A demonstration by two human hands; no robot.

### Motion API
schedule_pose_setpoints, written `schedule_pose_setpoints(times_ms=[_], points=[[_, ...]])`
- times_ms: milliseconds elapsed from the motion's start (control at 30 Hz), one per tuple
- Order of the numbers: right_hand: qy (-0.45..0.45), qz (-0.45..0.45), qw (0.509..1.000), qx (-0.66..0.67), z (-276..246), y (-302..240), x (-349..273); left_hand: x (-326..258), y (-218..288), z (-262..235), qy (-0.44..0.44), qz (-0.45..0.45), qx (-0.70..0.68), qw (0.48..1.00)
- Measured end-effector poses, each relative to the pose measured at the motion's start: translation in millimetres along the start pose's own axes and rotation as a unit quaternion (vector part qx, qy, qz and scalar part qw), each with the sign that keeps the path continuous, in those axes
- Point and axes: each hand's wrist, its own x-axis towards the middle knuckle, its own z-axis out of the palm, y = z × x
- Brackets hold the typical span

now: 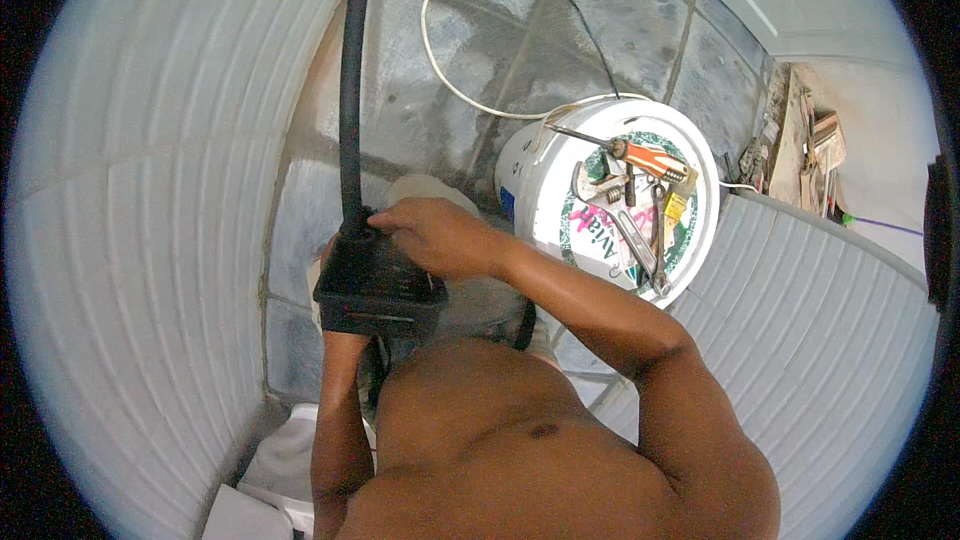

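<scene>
A black plastic box (380, 285), open-topped and roughly square, is held in front of my belly. From its far left corner a long black hose (352, 90) runs up and away. My right hand (440, 237) reaches over the box from the right, with its fingers closed at the base of the hose where the two meet. Under the box comes my left hand (343, 342), holding it from the near left side; most of its fingers are hidden by the box. What the inside of the box holds is too dark to make out.
On my right stands a white lidded bucket (545, 230). Its lid carries an orange-handled screwdriver (655, 160), an adjustable wrench (630, 235) and a spanner (658, 240). A white cable (450, 85) crosses the tiled floor (570, 30). Ribbed grey panels (170, 190) flank me.
</scene>
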Motion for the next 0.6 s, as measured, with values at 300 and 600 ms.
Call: schedule_pose_setpoints(times_ms=[300,600], points=[[0.151,0.302,0.919,-0.203,-152,-61,-152,3,-50,-3,-0.117,0.097,0.213,0.965],[0.206,0.346,0.861,-0.309,-125,-23,-165,-18,-47,-2,-0.077,0.044,0.176,0.98]])
